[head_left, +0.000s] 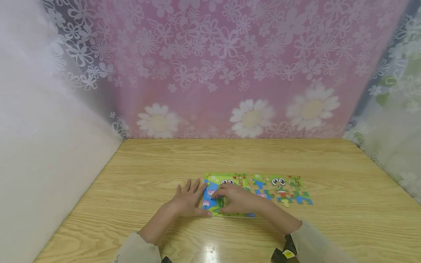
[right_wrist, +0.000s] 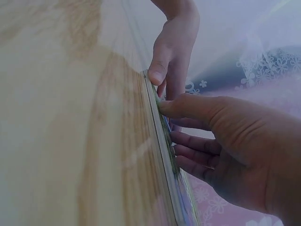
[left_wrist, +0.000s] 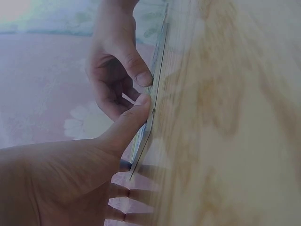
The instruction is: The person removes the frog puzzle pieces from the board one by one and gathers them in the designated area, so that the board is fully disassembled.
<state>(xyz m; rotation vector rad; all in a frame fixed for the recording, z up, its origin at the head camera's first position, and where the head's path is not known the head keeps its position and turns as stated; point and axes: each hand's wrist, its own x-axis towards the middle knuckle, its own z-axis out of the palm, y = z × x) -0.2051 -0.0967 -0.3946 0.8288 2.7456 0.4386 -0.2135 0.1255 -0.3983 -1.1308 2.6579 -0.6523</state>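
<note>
A frog picture puzzle board (head_left: 227,176) lies flat on the table, green and blue with pink water lilies. My left hand (head_left: 189,202) rests at its left side, fingers spread, the thumb touching the lower left corner. Over the board's middle is my right hand (head_left: 235,199), its fingers bent loosely and spread. In the right wrist view, the right hand (right_wrist: 249,146) touches the board's face with thumb and fingertips, and I see no loose piece between them. Separate puzzle pieces (head_left: 279,182), showing the frog's eyes, mouth and limbs, lie right of the board. Part of the picture is hidden under the right hand.
The wood-grain table (head_left: 158,157) extends around the board on all sides. A pink flowered curtain (head_left: 204,91) hangs along its back edge. Pale cloth (head_left: 59,128) closes off the left side, and a flowered sheet (head_left: 394,138) hangs at the right.
</note>
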